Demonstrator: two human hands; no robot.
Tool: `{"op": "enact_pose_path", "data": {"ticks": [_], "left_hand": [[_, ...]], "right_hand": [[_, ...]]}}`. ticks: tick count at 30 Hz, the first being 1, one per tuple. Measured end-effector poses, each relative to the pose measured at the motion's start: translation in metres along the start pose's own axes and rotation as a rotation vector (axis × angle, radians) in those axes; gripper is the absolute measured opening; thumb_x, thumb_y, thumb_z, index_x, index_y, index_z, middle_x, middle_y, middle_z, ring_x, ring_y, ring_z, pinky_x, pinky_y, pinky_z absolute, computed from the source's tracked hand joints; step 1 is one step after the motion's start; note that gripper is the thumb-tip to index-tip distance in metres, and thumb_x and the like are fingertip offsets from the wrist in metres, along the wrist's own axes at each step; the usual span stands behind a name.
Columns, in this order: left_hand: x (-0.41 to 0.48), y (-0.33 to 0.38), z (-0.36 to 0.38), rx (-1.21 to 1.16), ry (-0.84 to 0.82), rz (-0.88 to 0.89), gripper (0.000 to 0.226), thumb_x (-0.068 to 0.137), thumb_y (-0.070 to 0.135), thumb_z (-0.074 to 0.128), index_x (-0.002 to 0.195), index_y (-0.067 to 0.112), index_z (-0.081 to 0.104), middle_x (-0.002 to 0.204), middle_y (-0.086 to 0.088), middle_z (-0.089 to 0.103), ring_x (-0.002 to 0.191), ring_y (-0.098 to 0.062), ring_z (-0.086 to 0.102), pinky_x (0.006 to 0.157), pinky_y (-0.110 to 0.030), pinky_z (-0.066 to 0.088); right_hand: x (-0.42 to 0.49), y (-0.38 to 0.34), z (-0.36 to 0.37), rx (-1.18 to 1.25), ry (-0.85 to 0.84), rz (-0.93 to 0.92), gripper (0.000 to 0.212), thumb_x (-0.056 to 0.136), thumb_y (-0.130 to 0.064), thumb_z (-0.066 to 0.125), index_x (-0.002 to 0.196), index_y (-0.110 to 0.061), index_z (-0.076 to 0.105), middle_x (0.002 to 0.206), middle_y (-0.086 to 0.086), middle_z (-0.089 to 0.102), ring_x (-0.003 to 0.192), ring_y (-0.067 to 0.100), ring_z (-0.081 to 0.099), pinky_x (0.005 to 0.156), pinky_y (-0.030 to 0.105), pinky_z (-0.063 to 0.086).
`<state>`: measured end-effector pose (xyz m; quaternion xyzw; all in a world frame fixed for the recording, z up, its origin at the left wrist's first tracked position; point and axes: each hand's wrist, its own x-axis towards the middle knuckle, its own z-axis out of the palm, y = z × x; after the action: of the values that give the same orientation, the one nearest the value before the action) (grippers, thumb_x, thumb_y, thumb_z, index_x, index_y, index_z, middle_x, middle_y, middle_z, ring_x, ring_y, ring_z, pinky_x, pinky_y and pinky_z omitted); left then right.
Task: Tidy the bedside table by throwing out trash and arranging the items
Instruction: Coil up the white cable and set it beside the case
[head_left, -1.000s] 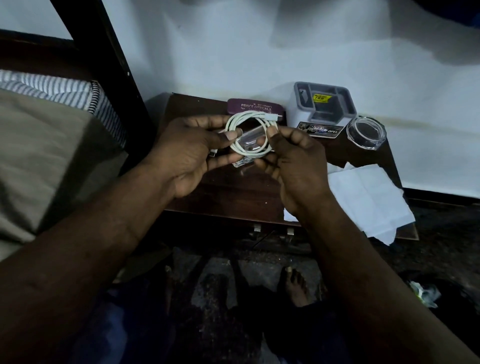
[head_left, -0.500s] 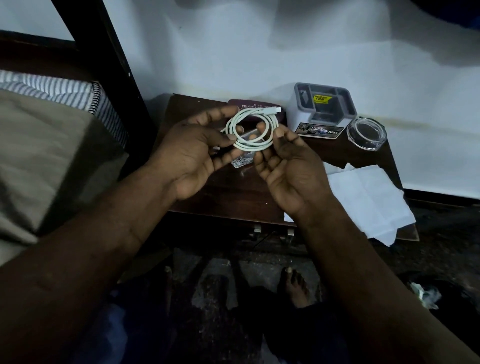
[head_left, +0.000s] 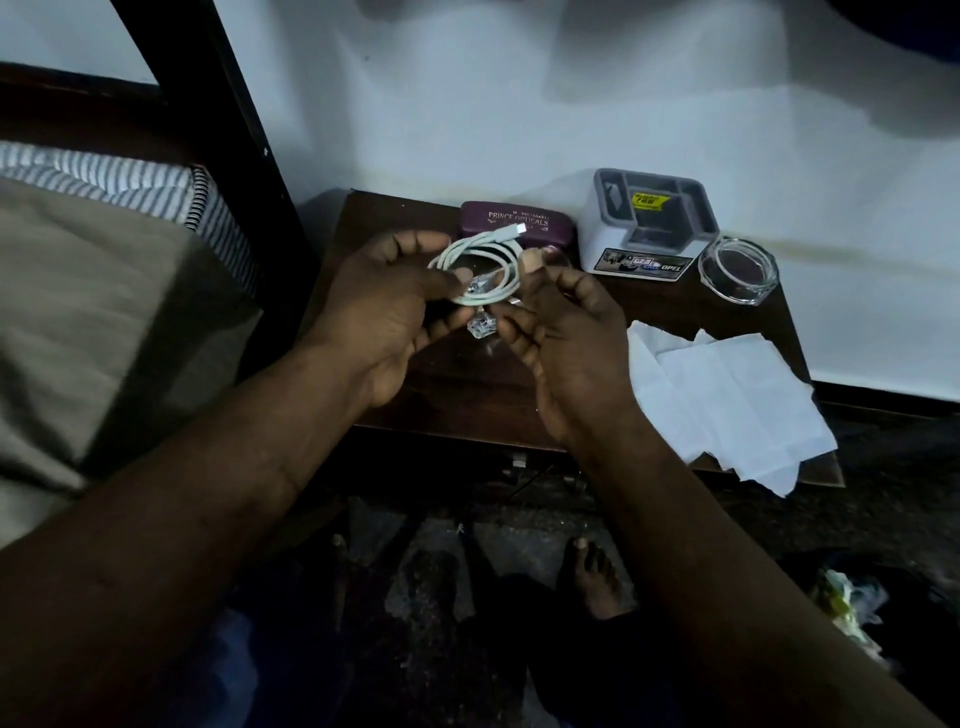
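The left hand (head_left: 384, 312) now holds the coiled white charging cable (head_left: 483, 243) alone, thumb pinching the loop above the tabletop (head_left: 467, 395). The right hand (head_left: 566, 332), which pinched the coil's other side a second ago, has let go and hangs loosely curled and empty just beside it. Coiling looks finished, so setting the cable down neatly likely follows.

We see a dim, bluish scene: the wall (head_left: 571, 93) catches most light under broad soft shadows, while the floor (head_left: 519, 525) sinks nearly to black. The tissue (head_left: 727, 400) and cable (head_left: 470, 246) stand out brightest. The bed post (head_left: 215, 114) leans with wide-angle distortion, and we find fine detail soft and smeared.
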<state>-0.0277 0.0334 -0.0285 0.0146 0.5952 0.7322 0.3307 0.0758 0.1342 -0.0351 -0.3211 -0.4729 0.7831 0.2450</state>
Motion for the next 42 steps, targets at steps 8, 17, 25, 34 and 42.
{"op": "enact_pose_path", "data": {"ticks": [8,17,25,34,42], "left_hand": [[-0.002,0.002,-0.001,0.143,-0.064,-0.128,0.009,0.094,0.014,0.07,0.103,0.012,0.07,0.093,-0.008,0.076,0.077,-0.02,0.072,0.062,-0.03,0.063],[0.005,0.011,-0.014,0.377,-0.078,-0.023,0.011,0.091,0.021,0.076,0.093,0.012,0.071,0.08,-0.006,0.078,0.057,-0.014,0.069,0.053,-0.026,0.058],[0.011,0.005,-0.016,0.392,0.011,0.068,0.004,0.093,0.006,0.071,0.095,0.009,0.074,0.076,-0.008,0.076,0.06,-0.017,0.073,0.051,-0.028,0.057],[0.011,0.003,-0.012,0.169,0.041,-0.04,0.006,0.097,0.006,0.066,0.101,0.009,0.069,0.081,-0.007,0.075,0.072,-0.021,0.075,0.06,-0.032,0.062],[0.011,0.005,-0.014,0.304,0.084,0.005,0.022,0.091,0.015,0.076,0.107,0.001,0.069,0.091,-0.015,0.078,0.073,-0.025,0.075,0.055,-0.032,0.061]], "right_hand": [[0.008,0.005,-0.002,-0.214,0.067,-0.098,0.022,0.086,-0.004,0.082,0.094,-0.016,0.066,0.071,-0.009,0.072,0.064,0.005,0.067,0.06,0.022,0.055],[0.018,0.008,-0.008,-0.404,0.109,-0.153,0.02,0.083,-0.009,0.085,0.095,-0.016,0.07,0.087,0.008,0.074,0.063,0.012,0.061,0.069,0.047,0.061],[0.015,0.006,-0.006,-0.324,0.051,-0.105,0.016,0.093,-0.014,0.076,0.106,-0.01,0.067,0.094,0.012,0.076,0.079,0.023,0.068,0.073,0.038,0.057],[0.017,0.01,-0.002,-0.314,0.024,-0.048,0.012,0.092,-0.01,0.077,0.098,-0.013,0.067,0.097,0.014,0.077,0.078,0.022,0.073,0.071,0.035,0.06],[0.02,0.006,-0.004,-0.305,0.037,-0.041,0.016,0.094,-0.009,0.075,0.107,-0.009,0.067,0.093,0.012,0.075,0.066,0.014,0.074,0.061,0.023,0.056]]}}
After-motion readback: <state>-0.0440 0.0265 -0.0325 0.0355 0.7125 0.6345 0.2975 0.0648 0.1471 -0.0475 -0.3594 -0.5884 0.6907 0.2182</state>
